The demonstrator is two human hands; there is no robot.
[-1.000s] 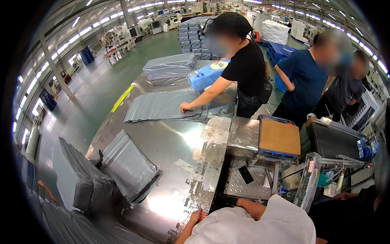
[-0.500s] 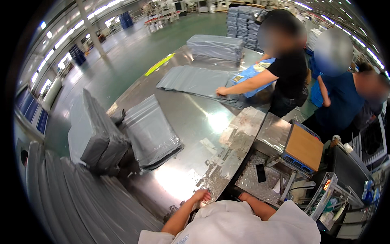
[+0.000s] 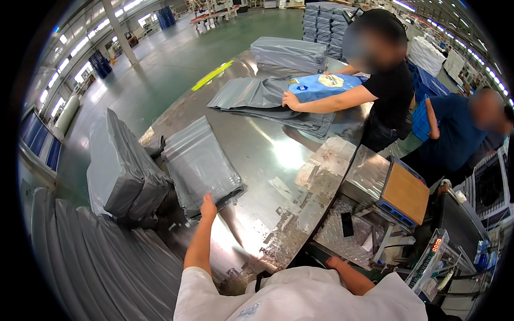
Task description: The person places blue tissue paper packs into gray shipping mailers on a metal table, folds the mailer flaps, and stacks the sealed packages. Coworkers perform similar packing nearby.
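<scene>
My left hand (image 3: 209, 206) is at the near edge of a flat stack of grey plastic bags (image 3: 201, 160) on the metal table (image 3: 262, 214). Its thumb lies on top of the bags and the other fingers are mostly hidden, seemingly closed round the edge. Of my right arm, only the bent forearm (image 3: 350, 275) shows beside my body, and the hand itself is out of sight. To the left of the flat stack stands a taller pile of grey bags (image 3: 123, 171).
Across the table a co-worker (image 3: 383, 85) holds a blue package (image 3: 326, 88) over spread grey bags (image 3: 246, 93). A wrapped grey bundle (image 3: 289, 53) lies behind. On my right are a scale with a brown top (image 3: 404, 195) and a phone (image 3: 347, 224). Grey sheeting (image 3: 101, 257) hangs at lower left.
My left hand has reached forward and left from the table's near edge to the flat grey stack. My right arm has drawn back slightly. The co-worker has brought the blue package onto the grey bags.
</scene>
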